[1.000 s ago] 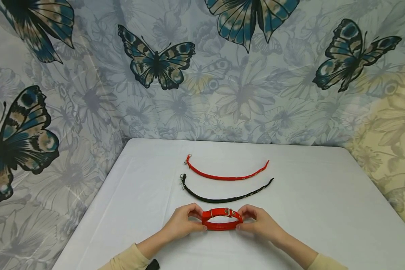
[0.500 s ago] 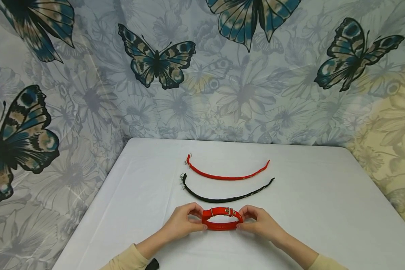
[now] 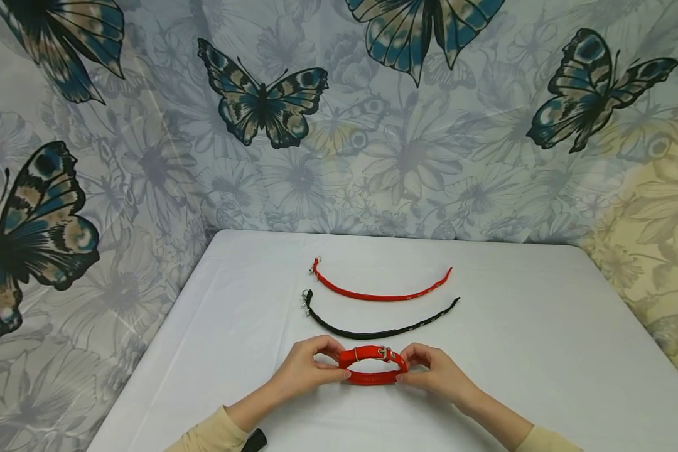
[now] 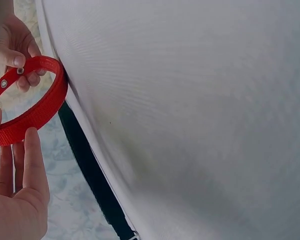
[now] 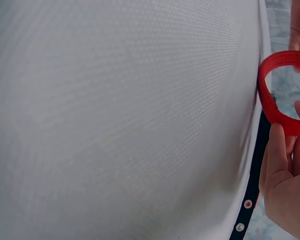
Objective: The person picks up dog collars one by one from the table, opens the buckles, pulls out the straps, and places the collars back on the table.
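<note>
A red collar point(image 3: 373, 378), buckled into a loop with a metal buckle and eyelets, is held level near the table's front middle. My left hand point(image 3: 307, 367) pinches its left end between thumb and fingers. At the opposite end my right hand point(image 3: 437, 373) grips the band the same way. The left wrist view shows the ribbed red band over the left fingertips point(image 4: 32, 137). In the right wrist view an eyelet shows beside the right fingers point(image 5: 276, 142). Just beyond the loop lies a black collar point(image 3: 361, 335), unfastened and curved.
Past the black collar, a second red collar point(image 3: 373, 298) lies in a similar curve, its metal fittings at the left end. A dark object point(image 3: 255, 441) shows beside the left sleeve. The white-covered table point(image 3: 542, 326) meets a butterfly-patterned cloth point(image 3: 407, 157) behind.
My left thumb and fingers have shifted slightly to the right along the loop's end. The right hand and both lying collars have barely changed.
</note>
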`<act>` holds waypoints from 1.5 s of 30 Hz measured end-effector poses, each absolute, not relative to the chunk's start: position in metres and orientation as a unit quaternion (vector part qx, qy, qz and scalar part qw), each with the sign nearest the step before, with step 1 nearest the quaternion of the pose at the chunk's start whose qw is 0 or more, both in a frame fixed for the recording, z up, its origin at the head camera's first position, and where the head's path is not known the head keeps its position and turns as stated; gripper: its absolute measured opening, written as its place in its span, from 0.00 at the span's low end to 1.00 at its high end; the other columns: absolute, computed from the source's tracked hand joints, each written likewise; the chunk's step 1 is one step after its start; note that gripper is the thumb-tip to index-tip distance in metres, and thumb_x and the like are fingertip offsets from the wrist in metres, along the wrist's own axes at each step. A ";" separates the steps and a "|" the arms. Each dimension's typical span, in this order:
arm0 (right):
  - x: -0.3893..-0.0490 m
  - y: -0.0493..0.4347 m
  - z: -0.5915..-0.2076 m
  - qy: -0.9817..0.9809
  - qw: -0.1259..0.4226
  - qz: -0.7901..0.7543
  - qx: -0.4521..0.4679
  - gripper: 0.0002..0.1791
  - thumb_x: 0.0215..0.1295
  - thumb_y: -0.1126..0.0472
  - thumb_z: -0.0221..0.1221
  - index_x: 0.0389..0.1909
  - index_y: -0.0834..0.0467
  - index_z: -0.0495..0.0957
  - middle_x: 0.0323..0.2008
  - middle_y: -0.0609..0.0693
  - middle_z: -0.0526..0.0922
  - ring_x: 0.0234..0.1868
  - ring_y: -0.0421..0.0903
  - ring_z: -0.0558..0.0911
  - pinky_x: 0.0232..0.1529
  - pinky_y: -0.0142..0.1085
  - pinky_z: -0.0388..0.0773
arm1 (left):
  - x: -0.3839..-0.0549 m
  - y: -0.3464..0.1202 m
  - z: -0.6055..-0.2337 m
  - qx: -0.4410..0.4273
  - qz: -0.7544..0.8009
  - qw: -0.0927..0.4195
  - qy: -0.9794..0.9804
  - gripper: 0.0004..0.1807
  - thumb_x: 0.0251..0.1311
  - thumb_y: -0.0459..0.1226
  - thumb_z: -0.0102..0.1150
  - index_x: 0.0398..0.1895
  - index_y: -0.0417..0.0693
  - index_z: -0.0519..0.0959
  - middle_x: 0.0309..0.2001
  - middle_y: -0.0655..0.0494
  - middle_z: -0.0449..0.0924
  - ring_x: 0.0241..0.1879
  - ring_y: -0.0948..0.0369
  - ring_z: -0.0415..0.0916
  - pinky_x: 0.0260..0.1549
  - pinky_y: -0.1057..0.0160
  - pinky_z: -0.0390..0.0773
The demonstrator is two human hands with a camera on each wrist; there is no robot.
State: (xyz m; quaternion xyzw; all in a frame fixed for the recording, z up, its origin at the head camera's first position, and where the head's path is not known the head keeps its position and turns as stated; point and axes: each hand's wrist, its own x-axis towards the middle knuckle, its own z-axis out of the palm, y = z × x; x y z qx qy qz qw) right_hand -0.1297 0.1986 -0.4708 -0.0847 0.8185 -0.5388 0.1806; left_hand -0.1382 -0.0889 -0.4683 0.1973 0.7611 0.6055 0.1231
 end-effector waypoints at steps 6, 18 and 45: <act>-0.129 0.198 -0.470 0.823 0.173 -0.535 -0.086 0.15 0.56 0.59 0.70 0.41 0.61 0.78 0.35 0.51 0.80 0.43 0.50 0.76 0.43 0.40 0.71 | -0.138 -0.089 -0.467 0.197 0.611 0.120 0.757 0.13 0.50 0.32 0.73 0.39 0.44 0.81 0.37 0.55 0.82 0.39 0.62 0.81 0.37 0.66 0.82; -0.129 0.195 -0.456 0.811 0.157 -0.559 -0.072 0.13 0.58 0.56 0.68 0.42 0.54 0.79 0.39 0.52 0.81 0.47 0.52 0.77 0.44 0.43 0.75 | -0.139 -0.089 -0.470 0.197 0.618 0.123 0.751 0.14 0.50 0.30 0.73 0.40 0.43 0.81 0.38 0.54 0.83 0.40 0.62 0.80 0.38 0.64 0.83; -0.128 0.192 -0.453 0.799 0.149 -0.572 -0.110 0.13 0.59 0.59 0.68 0.41 0.59 0.78 0.36 0.54 0.80 0.42 0.51 0.77 0.41 0.40 0.79 | -0.140 -0.078 -0.454 0.222 0.583 0.058 0.779 0.11 0.49 0.32 0.74 0.37 0.47 0.84 0.36 0.57 0.83 0.38 0.64 0.79 0.37 0.66 0.82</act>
